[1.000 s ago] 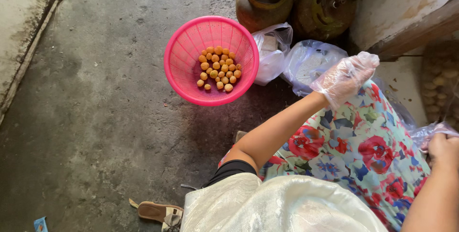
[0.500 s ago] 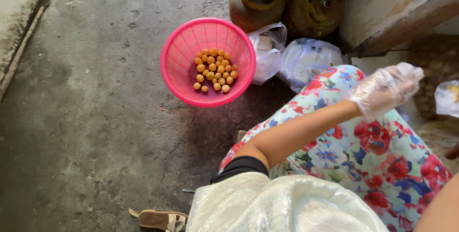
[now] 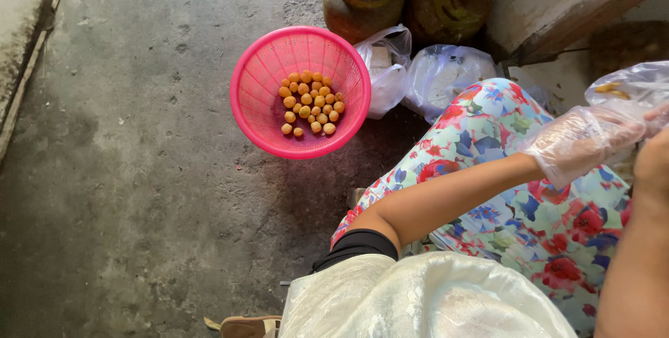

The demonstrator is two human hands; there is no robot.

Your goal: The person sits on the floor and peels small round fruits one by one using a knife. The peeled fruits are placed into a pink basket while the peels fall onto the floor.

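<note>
Concrete floor, rough and stained. Pink perforated basket of small orange balls at 11 o'clock. Gloved left hand, fingers loosely extended, touches clear plastic bag at 3 o'clock; right-hand fingers: cannot tell.

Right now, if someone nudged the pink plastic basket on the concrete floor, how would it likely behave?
The round pink plastic mesh basket looks thin-walled and only partly filled, so it would probably slide or tilt easily. The small orange-yellow balls inside lie loose and would likely roll toward the low side. Its mesh walls may flex a little.

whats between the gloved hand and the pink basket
In the head view, the flowered cloth over the knee and two white plastic bags lie between the gloved left hand and the pink basket.
</note>
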